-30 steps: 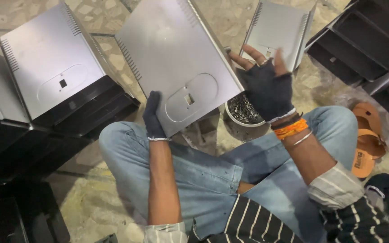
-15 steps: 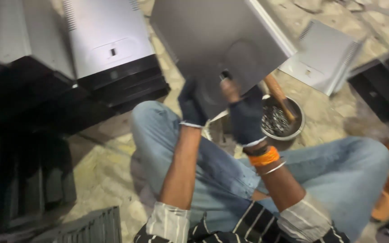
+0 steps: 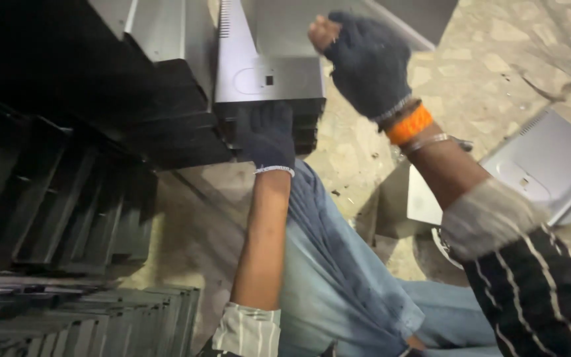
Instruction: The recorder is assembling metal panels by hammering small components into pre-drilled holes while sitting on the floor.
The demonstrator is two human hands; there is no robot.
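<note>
Black metal, far left: stacked dark sheet-metal casings (image 3: 54,192) fill the left side in rows, with a further ribbed stack (image 3: 100,317) at the lower left corner.
Grey panel: a silver sheet-metal cover (image 3: 269,59) with a slotted vent strip along its left edge and a small square cut-out lies on top of a pile of dark casings (image 3: 279,122), just right of the black rows.
Left hand: the left hand (image 3: 267,135), in a dark glove, reaches forward to the near edge of that pile; its back faces the camera and the fingers curl out of sight against the stack, so how far it is closed, or whether it grips the cover, cannot be told.
Leg: a knee in blue jeans (image 3: 338,264) sits under both forearms.
Right hand: the right hand (image 3: 365,63), in a dark fingerless glove, is raised above the cover's right end, fingers bunched into a loose fist with a bare fingertip showing; nothing can be seen held in it. An orange wristband (image 3: 410,125) and a thin metal bangle (image 3: 431,141) circle the wrist.
Floor: pale stone paving (image 3: 490,66).
Far right: another grey cover (image 3: 550,165) lies on the floor, well apart from both hands.
</note>
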